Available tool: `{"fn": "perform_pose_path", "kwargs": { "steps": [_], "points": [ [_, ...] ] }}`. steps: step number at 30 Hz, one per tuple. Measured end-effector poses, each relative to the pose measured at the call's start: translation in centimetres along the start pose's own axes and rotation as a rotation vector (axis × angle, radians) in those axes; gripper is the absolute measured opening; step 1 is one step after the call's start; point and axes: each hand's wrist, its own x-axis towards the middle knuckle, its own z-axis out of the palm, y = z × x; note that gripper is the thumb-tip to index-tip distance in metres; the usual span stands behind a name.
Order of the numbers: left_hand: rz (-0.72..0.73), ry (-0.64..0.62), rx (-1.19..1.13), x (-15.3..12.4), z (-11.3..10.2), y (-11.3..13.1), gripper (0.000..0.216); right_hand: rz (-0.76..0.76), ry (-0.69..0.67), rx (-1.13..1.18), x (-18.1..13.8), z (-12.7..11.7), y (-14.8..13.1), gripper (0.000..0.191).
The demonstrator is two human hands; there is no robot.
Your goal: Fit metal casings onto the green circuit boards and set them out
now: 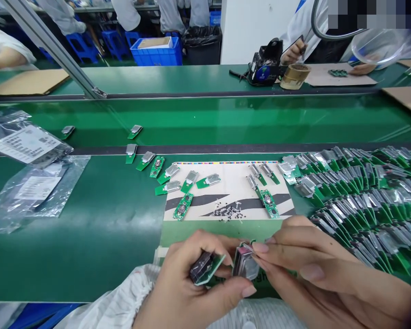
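Green workbench (116,256); left hand (183,285) holding two circuit modules (247,266), right hand (318,269) pinching one.

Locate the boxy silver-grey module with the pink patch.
In the head view, the boxy silver-grey module is at lower centre, between the left hand and right hand, just right of the green board with a dark block in the left hand.
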Motion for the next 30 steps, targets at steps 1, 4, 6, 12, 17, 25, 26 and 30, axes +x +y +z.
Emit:
{"fn": "perform_pose_path", "kwargs": {
  "steps": [1, 4, 6, 12, 17, 25, 26, 30],
  "points": [
    [0.002, 0.003, -0.008, 0.0, 0.0, 0.0, 0.029, -0.016, -0.015, -0.018, -0.1, -0.2, 0.1, 0.019],
    [0.02, 0.0, -0.02, 0.1, 0.0, 0.1, 0.03, -0.051, -0.015, -0.055, 0.0, -0.4, 0.2, 0.015],
    [0.054, 0.002, -0.007, 0.2, 0.0, 0.3, 0.031, -0.061, -0.016, -0.059, 0.2, -0.6, 0.2, 0.016],
    [0.222, 0.026, 0.149, 0.4, 0.4, 0.8, 0.027, 0.003, -0.053, 0.037, 0.5, -0.3, 0.1, 0.018],
    [0.27, 0.024, 0.262, 0.4, 0.3, 0.6, 0.031, 0.179, 0.322, 0.369, 0.2, 2.5, -0.5, 0.026],
    [0.315, 0.046, 0.335, 0.3, 0.1, 0.6, 0.029, 0.183, 0.261, 0.491, -0.1, 2.3, 0.2, 0.04],
    [0.321, 0.049, 0.34, 0.3, 0.1, 0.6, 0.029, 0.179, 0.242, 0.493, -0.2, 2.1, 0.4, 0.045],
    [0.337, 0.044, 0.348, 0.2, 0.0, 0.5, 0.03, 0.162, 0.172, 0.511, -0.6, 1.8, 0.8, 0.053]
  ]
}}
